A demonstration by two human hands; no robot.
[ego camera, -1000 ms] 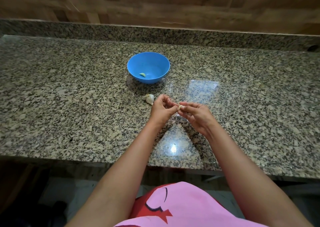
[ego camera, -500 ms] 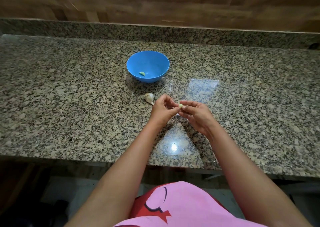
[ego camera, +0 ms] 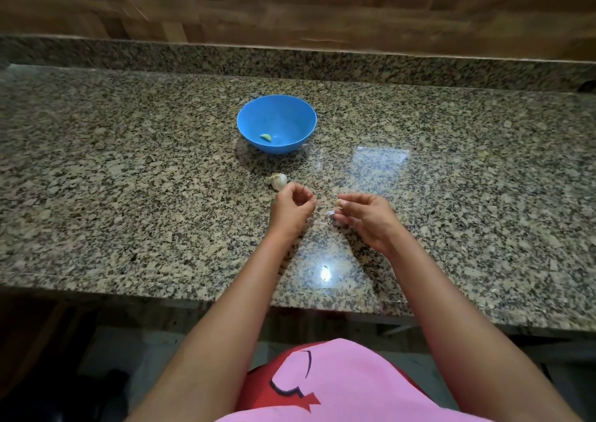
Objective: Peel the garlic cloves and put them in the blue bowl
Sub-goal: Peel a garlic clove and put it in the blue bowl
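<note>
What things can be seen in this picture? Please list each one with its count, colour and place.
blue bowl: one, blue, on the countertop beyond the hands
peeled clove: one, pale yellow-green, inside the blue bowl
unpeeled garlic piece: one, white, on the countertop just beyond the left hand
garlic clove: one, pale, pinched at the right hand's fingertips
skin scraps: a few, whitish, on the countertop between the hands
countertop: one, speckled granite, across the view
wall: one, wood-brown, behind the countertop
left hand: one, fingers curled; whether it holds anything is unclear
right hand: one, holds the garlic clove
</note>
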